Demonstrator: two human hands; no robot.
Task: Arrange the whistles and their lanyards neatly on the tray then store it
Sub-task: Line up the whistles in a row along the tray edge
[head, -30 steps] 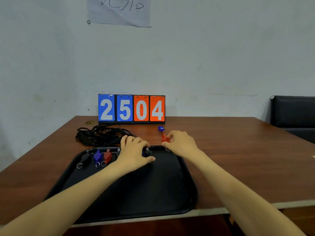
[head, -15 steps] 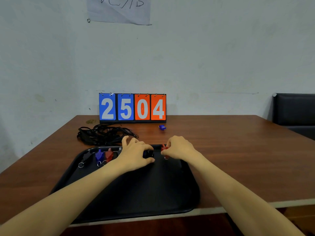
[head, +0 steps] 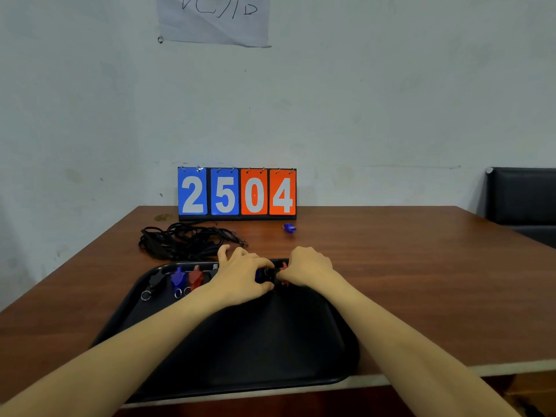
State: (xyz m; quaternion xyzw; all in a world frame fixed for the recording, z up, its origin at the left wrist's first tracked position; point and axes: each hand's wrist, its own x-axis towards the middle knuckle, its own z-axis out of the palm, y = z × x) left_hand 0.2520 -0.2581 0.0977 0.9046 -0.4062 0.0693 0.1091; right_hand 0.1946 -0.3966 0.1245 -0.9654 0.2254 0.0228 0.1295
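Along the far rim of the tray [head: 255, 341], left hand [head: 240, 278] is gripping a dark whistle [head: 264, 275], right hand [head: 310, 270] is pinching red whistle [head: 284, 267] just beside it; loose blue whistle [head: 289, 227] is lying on table [head: 421, 266] beyond, nearer right hand.

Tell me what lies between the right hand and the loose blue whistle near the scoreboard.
Only bare tabletop, seen in the head view: nothing sits between the right hand and the blue whistle.
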